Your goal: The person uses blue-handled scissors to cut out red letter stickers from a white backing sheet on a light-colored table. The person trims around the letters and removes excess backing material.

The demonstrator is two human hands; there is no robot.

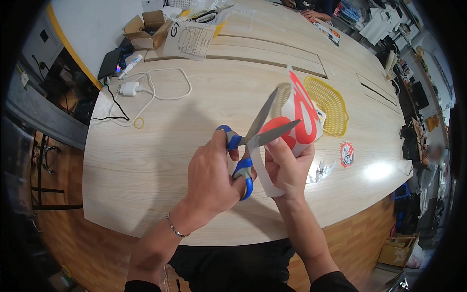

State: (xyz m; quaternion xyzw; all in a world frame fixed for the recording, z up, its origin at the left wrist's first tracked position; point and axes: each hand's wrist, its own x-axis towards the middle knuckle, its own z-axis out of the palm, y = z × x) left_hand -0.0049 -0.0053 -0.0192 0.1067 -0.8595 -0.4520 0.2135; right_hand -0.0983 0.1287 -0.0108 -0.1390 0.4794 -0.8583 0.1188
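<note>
My left hand (215,169) grips blue-and-grey handled scissors (248,140), their blades spread apart and pointing up and to the right. In my right hand (290,166) is a sheet with red printed shapes on white (308,118), pinched between thumb and fingers. The lower blade crosses in front of the sheet, near my right thumb. A narrow white strip (261,171) hangs from the scissors' pivot area down to my right wrist. Whether the strip still joins the sheet I cannot tell. White cut scraps (321,171) lie on the table beside my right hand.
A yellow plastic basket (328,106) stands behind the sheet. Right of it lies a round red-edged sticker (347,154). A white charger (129,88) with its cable, a cardboard box (147,31) and other scissors (208,15) are at the back left. Another person's hand (315,14) rests across the wooden table (138,175).
</note>
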